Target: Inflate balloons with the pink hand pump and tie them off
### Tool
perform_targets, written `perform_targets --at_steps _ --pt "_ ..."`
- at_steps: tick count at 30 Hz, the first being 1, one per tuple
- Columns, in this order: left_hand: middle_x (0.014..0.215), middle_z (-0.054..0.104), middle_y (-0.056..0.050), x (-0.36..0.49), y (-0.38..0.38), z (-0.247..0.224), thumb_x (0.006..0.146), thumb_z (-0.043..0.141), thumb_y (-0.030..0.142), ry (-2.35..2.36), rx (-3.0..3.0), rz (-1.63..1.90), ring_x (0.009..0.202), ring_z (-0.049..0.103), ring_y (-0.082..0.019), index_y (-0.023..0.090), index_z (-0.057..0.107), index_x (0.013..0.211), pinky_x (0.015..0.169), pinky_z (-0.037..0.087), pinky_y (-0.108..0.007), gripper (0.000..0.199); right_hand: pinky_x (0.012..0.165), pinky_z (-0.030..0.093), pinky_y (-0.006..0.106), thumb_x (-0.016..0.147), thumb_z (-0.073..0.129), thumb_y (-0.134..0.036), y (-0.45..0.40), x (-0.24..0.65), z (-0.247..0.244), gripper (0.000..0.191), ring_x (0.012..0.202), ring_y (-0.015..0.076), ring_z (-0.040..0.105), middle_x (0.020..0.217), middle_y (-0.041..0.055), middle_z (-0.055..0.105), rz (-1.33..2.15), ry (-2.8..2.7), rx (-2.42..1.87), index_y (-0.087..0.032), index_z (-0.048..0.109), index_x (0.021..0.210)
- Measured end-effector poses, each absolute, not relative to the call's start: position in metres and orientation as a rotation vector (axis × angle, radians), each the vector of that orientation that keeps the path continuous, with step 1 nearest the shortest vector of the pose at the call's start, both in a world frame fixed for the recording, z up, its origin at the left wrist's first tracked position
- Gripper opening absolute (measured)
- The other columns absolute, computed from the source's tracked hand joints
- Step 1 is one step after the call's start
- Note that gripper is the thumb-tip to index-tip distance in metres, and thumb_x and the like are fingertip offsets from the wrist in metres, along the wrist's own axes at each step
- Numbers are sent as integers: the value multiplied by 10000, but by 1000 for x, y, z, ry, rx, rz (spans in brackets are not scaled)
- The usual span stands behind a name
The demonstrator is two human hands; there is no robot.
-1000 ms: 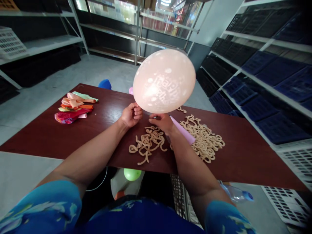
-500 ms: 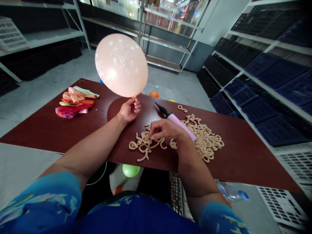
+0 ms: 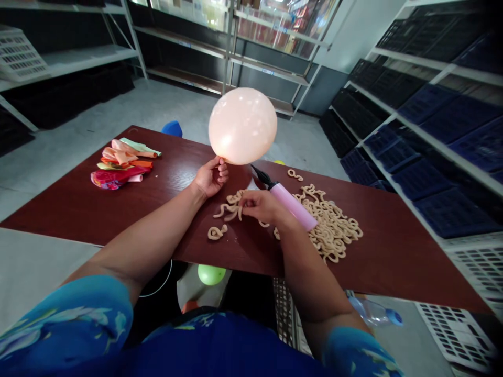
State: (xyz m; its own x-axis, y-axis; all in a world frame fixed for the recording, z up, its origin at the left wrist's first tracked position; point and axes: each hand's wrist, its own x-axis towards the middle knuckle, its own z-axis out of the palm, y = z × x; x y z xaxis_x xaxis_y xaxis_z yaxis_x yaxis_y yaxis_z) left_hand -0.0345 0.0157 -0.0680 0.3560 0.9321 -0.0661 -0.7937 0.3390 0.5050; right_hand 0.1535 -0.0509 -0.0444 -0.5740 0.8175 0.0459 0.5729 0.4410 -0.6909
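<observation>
My left hand [image 3: 212, 176] is closed in a pinch on the neck of a pale pink inflated balloon [image 3: 242, 125], which leans to the right above the table. Lower and to the right, my right hand [image 3: 260, 205] has its fingers closed on a small tangle of beige curly cord pieces [image 3: 232, 211]. One looped cord piece [image 3: 217, 232] lies apart, nearer the front edge. Behind my right hand rests a pink hand pump [image 3: 294, 206] with a black nozzle. A big heap of the same beige cord pieces [image 3: 333, 225] spreads beside the pump.
Flat, uninflated balloons [image 3: 120, 165] in several colours lie at the left of the brown table [image 3: 157, 220]. A green balloon [image 3: 211, 274] is below the front edge. A plastic bottle [image 3: 375, 311] and a white crate [image 3: 456, 335] are at lower right. Shelves with dark crates [image 3: 432, 173] line the right.
The balloon has swung from upper left to the right, its neck still in my left hand. My right hand has shifted slightly up, and the small cord tangle has moved with it, leaving one loop behind.
</observation>
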Motion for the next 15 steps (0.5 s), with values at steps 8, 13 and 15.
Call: perform_targets --at_steps 8,13,15 --pt "563 355 28 -31 14 -70 849 477 215 367 480 1134 446 371 -56 145 462 697 355 239 -142 168 473 380 208 753 576 -459 -40 164 -41 263 555 89 500 725 3 581 1041 -1636 -1203 -205 621 802" --pt "577 382 25 -30 13 -72 811 534 206 398 526 1128 433 357 -43 131 482 718 337 192 -129 130 423 341 204 766 529 -494 -34 165 -45 310 479 92 481 581 -14 551 1041 -1531 -1296 -193 603 778" --pt "583 395 24 -29 12 -72 801 553 223 403 523 1119 424 347 -37 126 492 728 333 188 -125 136 441 368 215 771 514 -493 -31 168 -43 323 511 98 507 649 3 581 958 -1605 -1312 -188 619 775"
